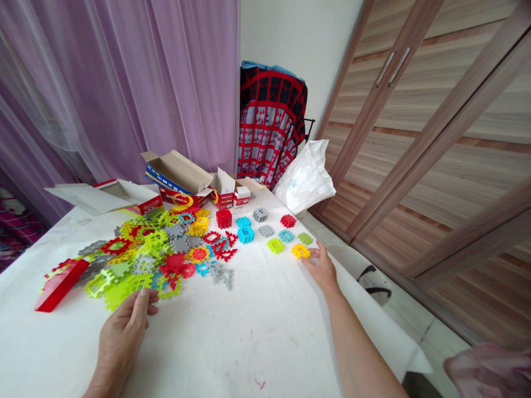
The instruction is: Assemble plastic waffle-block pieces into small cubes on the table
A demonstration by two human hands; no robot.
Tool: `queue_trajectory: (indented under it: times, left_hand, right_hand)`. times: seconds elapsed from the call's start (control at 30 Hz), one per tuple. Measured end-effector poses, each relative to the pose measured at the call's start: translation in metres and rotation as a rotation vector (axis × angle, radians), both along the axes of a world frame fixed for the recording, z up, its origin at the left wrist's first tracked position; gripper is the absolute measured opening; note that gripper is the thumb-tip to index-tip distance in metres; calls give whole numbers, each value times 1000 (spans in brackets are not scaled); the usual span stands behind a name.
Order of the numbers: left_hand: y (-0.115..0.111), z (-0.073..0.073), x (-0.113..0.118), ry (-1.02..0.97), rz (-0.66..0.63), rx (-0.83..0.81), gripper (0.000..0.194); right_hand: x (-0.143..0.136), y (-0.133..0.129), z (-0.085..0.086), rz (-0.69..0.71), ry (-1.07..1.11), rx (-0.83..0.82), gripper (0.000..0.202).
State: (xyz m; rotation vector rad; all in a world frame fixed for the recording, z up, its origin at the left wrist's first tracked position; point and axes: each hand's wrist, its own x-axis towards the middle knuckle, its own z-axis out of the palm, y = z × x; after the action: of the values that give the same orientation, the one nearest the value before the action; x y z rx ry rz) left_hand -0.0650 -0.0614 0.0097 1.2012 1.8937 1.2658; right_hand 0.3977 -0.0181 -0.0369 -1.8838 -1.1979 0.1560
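Observation:
My right hand (321,268) is at the right side of the table, its fingertips on the right edge of a yellow notched building tile (301,251). Close by lie a green tile (306,238), a lime tile stack (275,245), a teal tile (286,236) and a red tile stack (287,220). At the near edge of a heap of mixed building tiles (155,240), my left hand (131,315) has its fingers curled and the thumb against them. Lime tiles lie just beyond its fingertips; whatever sits between the fingers is hidden.
Open cardboard boxes (178,172) stand along the back edge. Toward the middle are a red tile cube (224,218), blue tile stacks (246,235) and a grey stack (261,214). A red tray-like piece (62,284) leans at the left. A white plastic bag (307,177) rests at the back right corner.

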Motion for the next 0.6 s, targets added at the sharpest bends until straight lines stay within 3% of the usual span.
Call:
queue_trajectory:
  times: [0.23,0.6]
  left_hand:
    - [1,-6,-3,6,-5,9,49]
    - [1,-2,-2,40,-15,6,48]
  right_hand:
    - [0,0,0,3,-46,-18,78]
    - [-1,0,1,-13,-83,-51,77]
